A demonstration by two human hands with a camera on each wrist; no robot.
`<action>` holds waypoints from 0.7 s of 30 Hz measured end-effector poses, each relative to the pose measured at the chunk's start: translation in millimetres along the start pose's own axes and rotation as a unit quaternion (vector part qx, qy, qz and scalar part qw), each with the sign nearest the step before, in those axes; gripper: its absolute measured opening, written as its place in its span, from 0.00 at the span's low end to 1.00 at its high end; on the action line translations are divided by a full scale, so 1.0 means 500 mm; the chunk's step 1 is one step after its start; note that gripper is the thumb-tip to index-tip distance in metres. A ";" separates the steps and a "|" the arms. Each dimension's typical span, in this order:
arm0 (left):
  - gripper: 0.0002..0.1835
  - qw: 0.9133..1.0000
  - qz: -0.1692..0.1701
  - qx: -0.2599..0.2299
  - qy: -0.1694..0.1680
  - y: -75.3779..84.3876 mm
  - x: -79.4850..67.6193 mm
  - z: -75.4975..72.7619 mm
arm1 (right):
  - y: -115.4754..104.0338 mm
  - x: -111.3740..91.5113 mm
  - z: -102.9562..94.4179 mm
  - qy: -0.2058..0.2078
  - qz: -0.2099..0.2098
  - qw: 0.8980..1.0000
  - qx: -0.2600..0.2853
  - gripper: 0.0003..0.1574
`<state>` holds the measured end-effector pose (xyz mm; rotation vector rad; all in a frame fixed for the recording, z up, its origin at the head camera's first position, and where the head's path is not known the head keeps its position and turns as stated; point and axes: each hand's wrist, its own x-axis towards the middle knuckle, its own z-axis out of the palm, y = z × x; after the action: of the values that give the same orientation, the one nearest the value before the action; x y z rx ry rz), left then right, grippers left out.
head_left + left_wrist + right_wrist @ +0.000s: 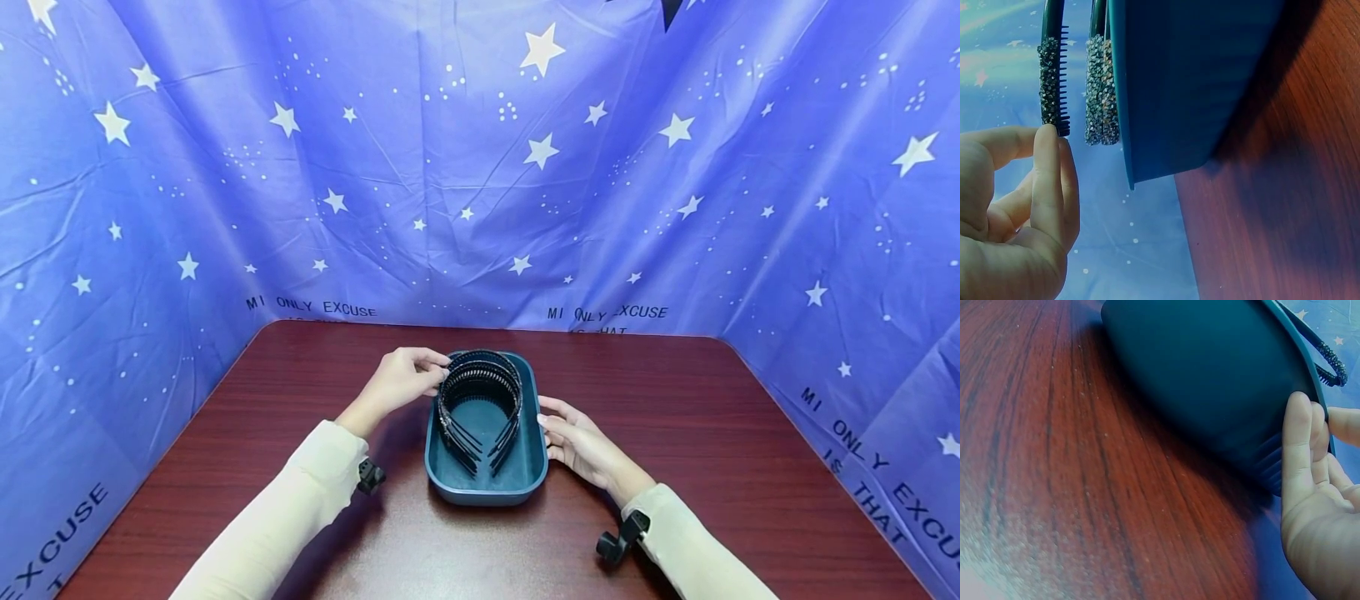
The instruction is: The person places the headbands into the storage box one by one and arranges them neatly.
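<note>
A dark teal plastic bin [542,454] sits on the table with several black headbands [517,408] in it, their narrow ends toward the front. At its back left, my left hand [401,379] pinches one headband [1049,81] between thumb and fingers; it has dark sparkling beads and a row of comb teeth. In the left wrist view, this headband stands apart from the other beaded headbands [1101,90], which lie close to the bin's rim. My right hand [588,450] holds the bin's right side, thumb at the rim and fingers along the outer wall [1210,375].
The reddish-brown wooden table [315,358] extends around the bin. Behind it and at both sides hangs a blue-purple cloth [480,167] with stars and printed words. A black wrist camera [624,537] is strapped to the right sleeve, another [371,476] to the left.
</note>
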<state>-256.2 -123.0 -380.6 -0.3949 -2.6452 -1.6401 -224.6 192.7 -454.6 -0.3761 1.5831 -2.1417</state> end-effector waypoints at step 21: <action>0.13 0.999 -0.034 -0.018 -0.006 -0.007 -0.002 0.011 | 0.001 -0.001 0.000 0.007 0.004 1.000 0.001 0.36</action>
<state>-255.3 -119.9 -386.3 -0.3198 -2.6690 -1.7117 -224.0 192.6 -455.1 -0.3542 1.5860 -2.1437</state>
